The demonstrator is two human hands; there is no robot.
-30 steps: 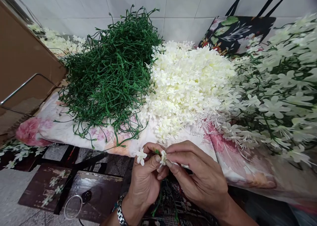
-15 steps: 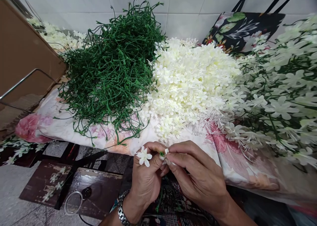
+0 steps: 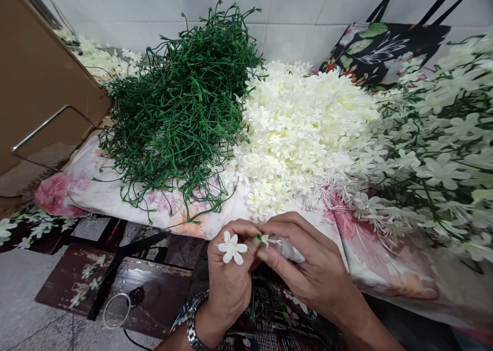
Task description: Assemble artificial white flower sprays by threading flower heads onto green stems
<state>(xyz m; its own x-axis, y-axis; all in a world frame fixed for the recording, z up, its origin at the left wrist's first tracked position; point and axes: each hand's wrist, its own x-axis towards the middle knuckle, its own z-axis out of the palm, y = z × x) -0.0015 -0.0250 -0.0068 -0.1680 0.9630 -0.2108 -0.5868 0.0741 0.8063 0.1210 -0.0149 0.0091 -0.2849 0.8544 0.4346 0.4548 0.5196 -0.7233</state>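
Note:
My left hand [image 3: 231,274] is closed around a green artificial flower stem [image 3: 259,236], pinching its tip between thumb and forefinger. A finished-looking white artificial flower [image 3: 232,248] faces up in front of the same hand, over its knuckles. My right hand [image 3: 308,264] is closed on a white flower piece [image 3: 293,251], whose petals show partly between its fingers. Thin white stamen threads [image 3: 275,241] stick out from the green tip where both hands meet. Fingers hide most of the stem and petals.
On the flower-patterned cloth [image 3: 127,199] lie a heap of green stems [image 3: 181,110] and a pile of white blossoms [image 3: 304,120]. Assembled white flowers [image 3: 442,171] crowd the right side. A cardboard box [image 3: 46,79] stands at left, a floral bag [image 3: 385,53] by the wall.
My right hand's fingers have shifted around the stem tip, and white petals and stamen threads now show there. The view has moved slightly; the flower at my left hand has turned more upright.

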